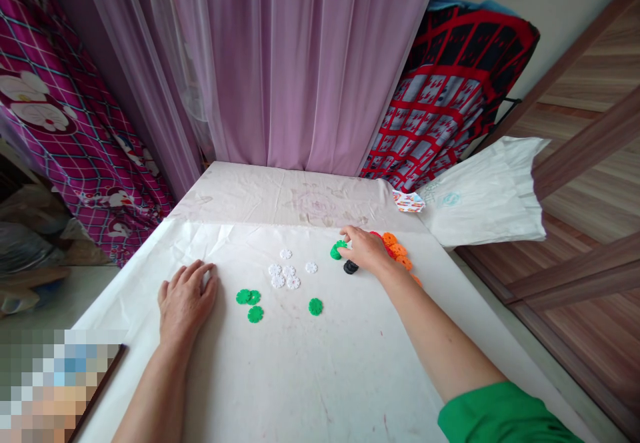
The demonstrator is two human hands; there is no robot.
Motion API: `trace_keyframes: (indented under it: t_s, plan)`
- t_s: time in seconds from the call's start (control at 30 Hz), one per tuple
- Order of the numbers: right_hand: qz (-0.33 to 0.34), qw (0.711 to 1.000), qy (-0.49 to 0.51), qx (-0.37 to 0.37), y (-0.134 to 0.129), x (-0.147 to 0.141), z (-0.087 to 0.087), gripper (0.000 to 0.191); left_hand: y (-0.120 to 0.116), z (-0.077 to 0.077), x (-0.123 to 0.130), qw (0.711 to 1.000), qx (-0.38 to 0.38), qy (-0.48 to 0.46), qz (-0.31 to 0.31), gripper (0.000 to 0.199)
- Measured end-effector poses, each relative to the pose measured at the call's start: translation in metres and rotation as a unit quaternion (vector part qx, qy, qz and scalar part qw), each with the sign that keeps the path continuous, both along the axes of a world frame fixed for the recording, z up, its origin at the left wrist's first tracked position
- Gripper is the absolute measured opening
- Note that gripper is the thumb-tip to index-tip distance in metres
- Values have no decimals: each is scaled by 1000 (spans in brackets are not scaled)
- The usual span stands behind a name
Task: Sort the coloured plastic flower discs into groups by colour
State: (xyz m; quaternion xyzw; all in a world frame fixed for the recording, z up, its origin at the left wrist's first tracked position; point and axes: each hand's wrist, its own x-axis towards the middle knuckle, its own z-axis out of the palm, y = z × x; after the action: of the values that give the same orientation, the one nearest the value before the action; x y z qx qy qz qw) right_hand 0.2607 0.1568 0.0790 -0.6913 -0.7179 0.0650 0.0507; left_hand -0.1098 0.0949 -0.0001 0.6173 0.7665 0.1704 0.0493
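My left hand rests palm down on the white-covered table, fingers loosely spread and holding nothing visible. Over at the right, my right hand reaches across with thumb and forefinger around a green notched plastic disc. Another green disc is just below it. A small stack of black discs sits beside the right hand, while red discs are partly hidden behind it. Several white discs lie mid-table. Nearer me are three green discs grouped together and a single green disc.
Orange discs lie beyond my right wrist. A small patterned card or box and a white bag are at the right back edge. Purple curtains hang behind the table. A blurred-out picture is at the lower left.
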Motion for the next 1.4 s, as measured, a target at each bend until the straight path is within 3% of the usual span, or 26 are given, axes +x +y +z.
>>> trace_keyframes:
  t_s: [0.27,0.47,0.67,0.77,0.87,0.93,1.13,1.27,1.4]
  plan:
    - [12,1000,-3,-3,7,0,-16,37,0,-3,-1,1000,3,2,2,42]
    - [25,999,25,1,4,5,-8,31,1,-4,-1,1000,3,4,2,44]
    - [56,994,82,45,-35,1,-6,22,1,-8,-3,1000,7,5,-1,44]
    - [91,988,123,-19,-67,-22,-18,17,1,-7,-3,1000,9,4,0,44]
    - [92,985,126,-76,-91,-44,-31,33,0,-5,-1,1000,9,2,1,43]
    - [91,986,114,-81,-99,-53,-39,36,-1,-4,0,1000,9,1,2,43]
    - [81,990,108,-45,-106,-58,-54,17,0,-5,-1,1000,16,-2,-1,43]
    - [69,985,157,-33,-104,-53,-46,20,0,-4,0,1000,13,-1,2,44]
    - [42,988,141,43,-73,-31,-20,22,0,-3,1,1000,4,-3,5,45]
